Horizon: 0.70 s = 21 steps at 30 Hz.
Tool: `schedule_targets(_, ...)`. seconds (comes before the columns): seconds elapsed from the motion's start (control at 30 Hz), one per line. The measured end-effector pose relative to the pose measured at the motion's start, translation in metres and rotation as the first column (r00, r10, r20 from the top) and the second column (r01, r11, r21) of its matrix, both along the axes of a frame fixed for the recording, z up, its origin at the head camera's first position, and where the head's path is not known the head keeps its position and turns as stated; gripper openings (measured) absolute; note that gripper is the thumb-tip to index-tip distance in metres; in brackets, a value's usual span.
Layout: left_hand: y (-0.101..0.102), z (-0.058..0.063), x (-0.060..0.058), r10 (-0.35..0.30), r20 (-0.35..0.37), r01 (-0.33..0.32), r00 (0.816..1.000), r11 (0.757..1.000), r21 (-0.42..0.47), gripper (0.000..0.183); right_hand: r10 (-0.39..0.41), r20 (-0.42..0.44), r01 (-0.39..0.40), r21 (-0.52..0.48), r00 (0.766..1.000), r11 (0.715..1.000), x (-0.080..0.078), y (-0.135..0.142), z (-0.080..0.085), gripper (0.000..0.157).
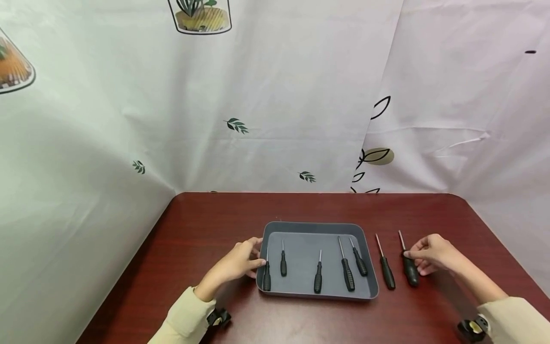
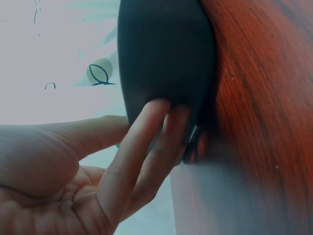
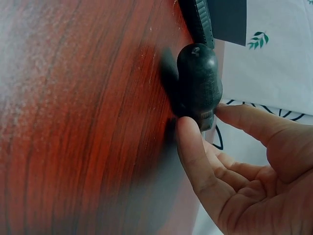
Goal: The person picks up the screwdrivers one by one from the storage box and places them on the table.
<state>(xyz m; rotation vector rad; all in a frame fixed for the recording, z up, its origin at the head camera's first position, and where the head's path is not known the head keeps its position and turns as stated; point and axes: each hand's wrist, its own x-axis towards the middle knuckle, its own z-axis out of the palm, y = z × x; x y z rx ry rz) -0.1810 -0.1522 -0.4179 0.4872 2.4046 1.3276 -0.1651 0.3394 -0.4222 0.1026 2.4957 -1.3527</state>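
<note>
A grey rectangular tray [image 1: 301, 286] lies on the table with several black-handled screwdrivers in it. At its left wall is my left hand [image 1: 236, 260], the thumb over the rim and the fingers against the outside. The left wrist view shows those fingers on the tray's dark side [image 2: 166, 54]. To the right of the tray, my right hand [image 1: 436, 253] pinches a thick-handled black screwdriver [image 1: 410, 272] near the top of its handle, shaft pointing away. In the right wrist view, thumb and fingers stand on both sides of the screwdriver's handle [image 3: 198, 78].
Another black screwdriver [image 1: 387, 273] lies between the tray and my right hand. The dark red table [image 1: 215, 210] has its far edge against a white patterned cloth [image 1: 275, 95], which also hangs along the left and right sides.
</note>
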Motion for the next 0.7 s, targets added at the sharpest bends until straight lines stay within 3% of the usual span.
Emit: schedule_targets(0.7, 0.0008, 0.0018, -0.0018, 0.015, 0.005, -0.015, 1.000, 1.000, -0.012, 0.060, 0.018, -0.003, -0.019, -0.086, 1.000, 0.996, -0.0044, 0.0014, 0.0098, 0.022)
